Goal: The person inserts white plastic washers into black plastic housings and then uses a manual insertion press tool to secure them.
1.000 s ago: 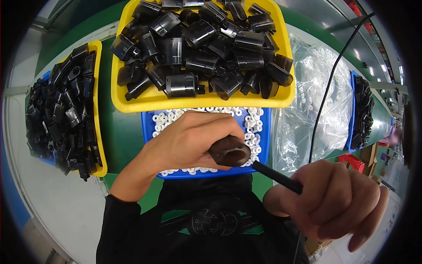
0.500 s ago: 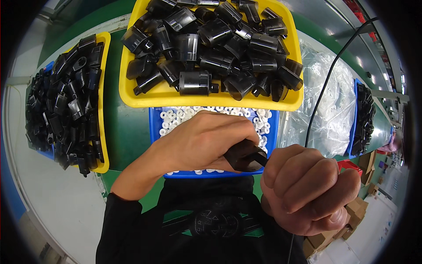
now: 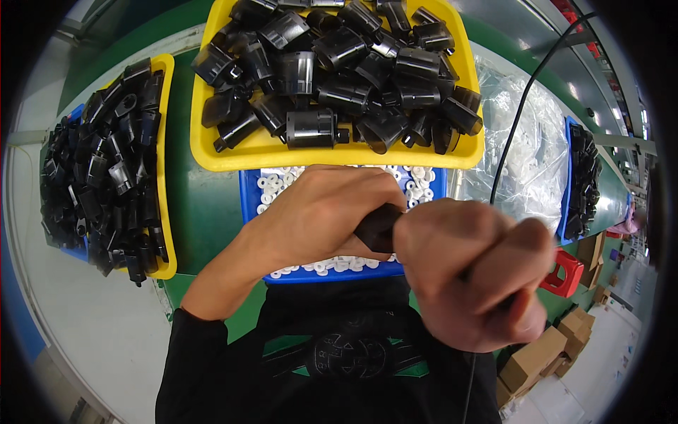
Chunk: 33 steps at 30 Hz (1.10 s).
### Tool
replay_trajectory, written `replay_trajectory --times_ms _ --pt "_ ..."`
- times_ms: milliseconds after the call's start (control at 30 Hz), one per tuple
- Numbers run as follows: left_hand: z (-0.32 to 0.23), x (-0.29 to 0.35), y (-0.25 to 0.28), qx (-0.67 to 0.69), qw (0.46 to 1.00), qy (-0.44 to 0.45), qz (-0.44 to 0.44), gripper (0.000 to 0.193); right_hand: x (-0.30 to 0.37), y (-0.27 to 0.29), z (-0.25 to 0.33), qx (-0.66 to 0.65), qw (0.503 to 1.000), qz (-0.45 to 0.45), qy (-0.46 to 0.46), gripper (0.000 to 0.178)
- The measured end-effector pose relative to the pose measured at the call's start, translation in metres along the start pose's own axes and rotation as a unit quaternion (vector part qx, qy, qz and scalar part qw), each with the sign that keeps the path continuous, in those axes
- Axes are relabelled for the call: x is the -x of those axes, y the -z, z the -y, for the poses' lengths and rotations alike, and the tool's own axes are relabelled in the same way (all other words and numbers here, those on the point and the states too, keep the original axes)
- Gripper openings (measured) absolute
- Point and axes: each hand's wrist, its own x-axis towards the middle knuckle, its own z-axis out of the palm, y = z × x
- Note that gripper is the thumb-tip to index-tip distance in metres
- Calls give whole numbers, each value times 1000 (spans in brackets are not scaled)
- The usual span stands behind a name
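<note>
My left hand (image 3: 321, 212) is wrapped around a black plastic cylindrical part (image 3: 376, 227), whose dark end shows between thumb and fingers. Pressed up to that end, my right hand (image 3: 473, 272) is closed in a fist, partly smeared by motion; what sits inside it is hidden. Both hands are over a blue tray (image 3: 332, 276) of small white rings (image 3: 419, 185). Just beyond stands a yellow tray (image 3: 339, 162) heaped with black cylindrical parts (image 3: 311, 128), each with a narrow stub where the end shows.
Another yellow tray (image 3: 168, 169) of black parts stands at the left. On the right lie a clear plastic bag (image 3: 526, 155) with white pieces, a black cable (image 3: 514, 134) and a further tray of black parts (image 3: 583, 180). A red stool (image 3: 565, 274) and cardboard boxes (image 3: 540, 353) are below.
My right hand has moved left and up against the part, turning at the wrist. The dark narrow piece seen between the hands is now covered. My left hand has shifted slightly upward.
</note>
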Motion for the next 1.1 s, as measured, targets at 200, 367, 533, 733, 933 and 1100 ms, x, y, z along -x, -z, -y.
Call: replay_trajectory --times_ms 200,367,533,733,933,1100 --pt "1 -13 -6 83 996 -3 -20 31 5 27 67 114 990 -54 62 20" --pt "0 -8 4 -6 996 47 -69 47 21 58 36 535 831 144 -35 14" --pt "-34 -78 43 -334 925 -57 -172 41 52 73 3 725 667 170 -37 23" --pt "-22 -182 93 -290 933 149 -155 43 66 82 -4 727 662 181 -3 26" --pt "91 -264 132 -420 885 201 -7 58 65 82 6 713 676 187 -3 12" --pt "152 -297 133 -426 856 281 89 45 69 84 5 702 686 190 -13 8"
